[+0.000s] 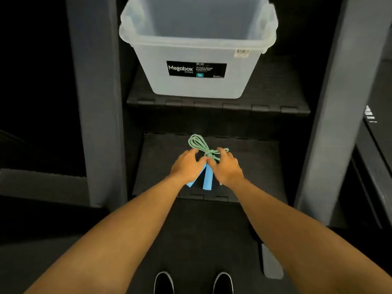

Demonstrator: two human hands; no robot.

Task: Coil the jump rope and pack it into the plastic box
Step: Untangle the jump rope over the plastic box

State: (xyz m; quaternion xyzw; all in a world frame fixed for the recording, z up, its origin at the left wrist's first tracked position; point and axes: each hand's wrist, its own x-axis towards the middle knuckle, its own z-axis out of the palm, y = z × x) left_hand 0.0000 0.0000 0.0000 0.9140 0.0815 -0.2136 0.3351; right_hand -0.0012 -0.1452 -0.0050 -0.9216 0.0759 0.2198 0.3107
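Jump rope (203, 152): green cord gathered into a small bundle with a knot at its middle, lying on a dark shelf (250, 166); one loop fans out toward 11 o'clock from the knot, a smaller loop pokes out at 3 o'clock beside the right hand.
Handles (207, 178): two light blue handles, side by side, pointing toward 6 o'clock from the knot; one is partly hidden under the left hand.
Left hand (186, 165): palm down at 9 o'clock of the knot, fingers spread and curled over the cord, thumb tip meeting the bundle; whether it truly grips the cord I cannot tell.
Right hand (228, 166): palm down at 3 o'clock of the knot, fingers bent onto the cord, thumb touching the left thumb near the knot; a firm grip cannot be told.
Plastic box (199, 79): clear, open at the top, with a black label on its front; it stands on the higher shelf (275, 107) at 12 o'clock, well apart from the rope.
Shoes (222, 283): two dark toes at 6 o'clock on the floor.
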